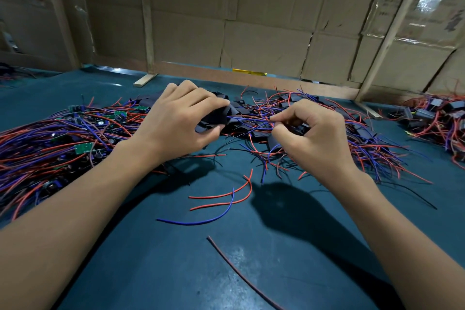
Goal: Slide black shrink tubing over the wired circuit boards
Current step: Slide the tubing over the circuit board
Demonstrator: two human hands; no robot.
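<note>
Between the two hands, above the middle of the teal table (251,272), a flat black piece of shrink tubing (214,118) is gripped by the left hand (176,121), its fingers curled over the top and thumb beneath. Thin red and blue wires (251,119) run from the tubing's mouth to the right hand (314,133), whose thumb and forefinger pinch their ends. Just beyond lies a heap of black tubing pieces (241,108). Left, a pile of green wired circuit boards (84,148); right, sleeved units (427,118). Loose wires (221,199) lie nearer, cardboard wall (251,20) behind.
</note>
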